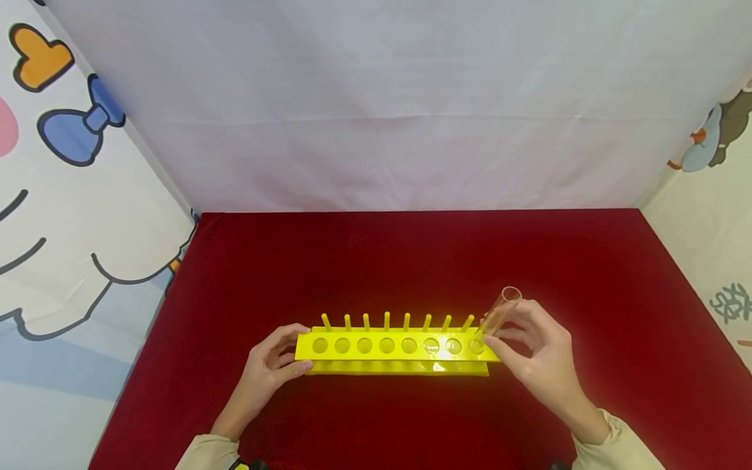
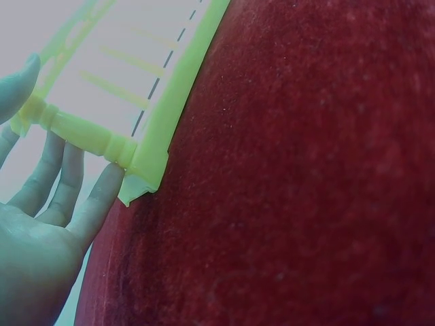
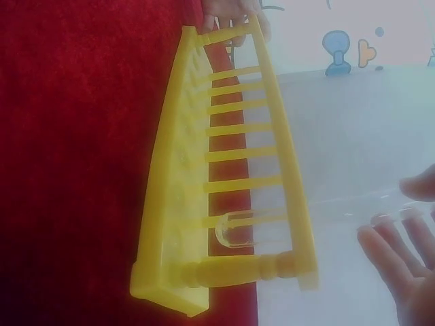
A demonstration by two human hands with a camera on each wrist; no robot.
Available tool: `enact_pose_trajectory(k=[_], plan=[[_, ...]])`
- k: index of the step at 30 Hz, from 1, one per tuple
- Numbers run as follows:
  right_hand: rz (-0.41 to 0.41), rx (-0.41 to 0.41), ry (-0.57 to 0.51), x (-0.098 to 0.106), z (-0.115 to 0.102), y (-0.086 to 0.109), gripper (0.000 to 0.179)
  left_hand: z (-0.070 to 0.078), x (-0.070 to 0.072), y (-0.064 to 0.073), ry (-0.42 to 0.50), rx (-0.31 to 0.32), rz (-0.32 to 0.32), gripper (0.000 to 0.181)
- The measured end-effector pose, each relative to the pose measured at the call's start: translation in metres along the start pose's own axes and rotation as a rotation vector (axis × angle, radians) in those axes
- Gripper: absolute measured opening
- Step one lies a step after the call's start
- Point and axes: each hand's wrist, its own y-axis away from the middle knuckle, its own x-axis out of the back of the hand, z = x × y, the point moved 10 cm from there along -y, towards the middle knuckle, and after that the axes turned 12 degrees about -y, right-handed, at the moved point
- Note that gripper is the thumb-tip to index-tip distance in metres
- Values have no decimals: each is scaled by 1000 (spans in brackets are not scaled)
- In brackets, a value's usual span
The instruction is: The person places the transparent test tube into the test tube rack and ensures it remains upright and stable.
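Note:
A yellow test tube rack (image 1: 376, 357) lies lengthwise before me, with a row of round holes along its top and a row of pegs behind them. My left hand (image 1: 270, 359) holds the rack's left end, thumb on the top plate and fingers around the end post (image 2: 75, 130). At the other end my right hand (image 1: 540, 349) pinches a clear glass test tube (image 1: 501, 313), which leans to the right. The tube passes through the rightmost hole. In the right wrist view its rounded bottom (image 3: 231, 231) hangs between top plate and base, apart from the base.
Dark red cloth (image 1: 388, 424) covers the table under the rack. A plain white curtain (image 1: 399, 117) rises along the back edge. Cartoon-printed sheets (image 1: 88, 215) stand on the left and right sides.

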Motion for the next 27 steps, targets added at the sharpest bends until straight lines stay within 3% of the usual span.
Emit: enact_pose_trajectory(k=[27], plan=[[9,2,45,0,11,9,50,-5,1,0,-3,-3,-11,48]])
